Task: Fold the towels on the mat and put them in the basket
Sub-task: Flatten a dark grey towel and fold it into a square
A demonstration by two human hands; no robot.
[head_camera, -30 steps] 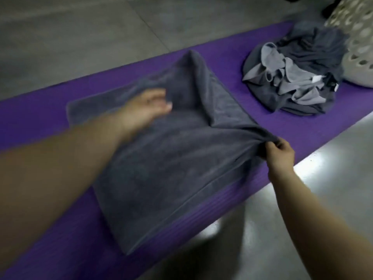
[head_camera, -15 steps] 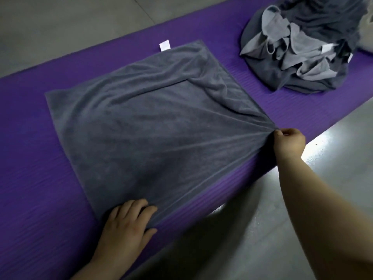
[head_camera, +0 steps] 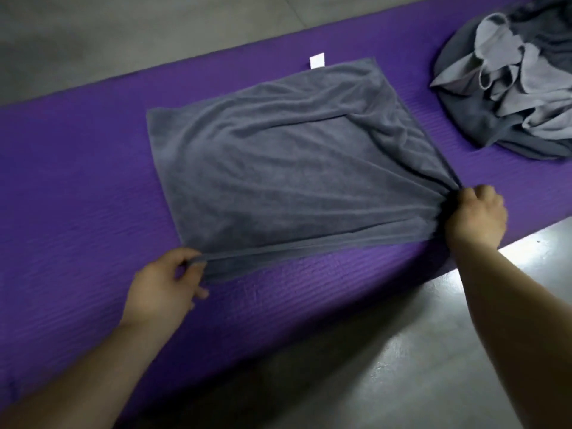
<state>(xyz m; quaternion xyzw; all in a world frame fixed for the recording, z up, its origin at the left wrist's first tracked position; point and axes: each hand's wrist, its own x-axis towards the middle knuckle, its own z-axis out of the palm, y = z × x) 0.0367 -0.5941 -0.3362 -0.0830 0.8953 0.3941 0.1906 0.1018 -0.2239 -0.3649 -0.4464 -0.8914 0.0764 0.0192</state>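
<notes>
a dark grey terry towel [head_camera: 297, 181], folded over on itself, is lying across the ribbed purple foam mat [head_camera: 77, 187] on the grey floor [head_camera: 433, 351]. the left hand [head_camera: 164, 286] is pinching the towel's near left corner, its fingers [head_camera: 193, 263] pressed together on the hem. the right hand [head_camera: 476, 216] is gripping the near right corner, closed on bunched cloth, so the near edge is running taut between them. a small white label [head_camera: 317, 61] is sticking out at the far edge. a crumpled heap of grey towels [head_camera: 507, 88] is sitting further right on the mat.
</notes>
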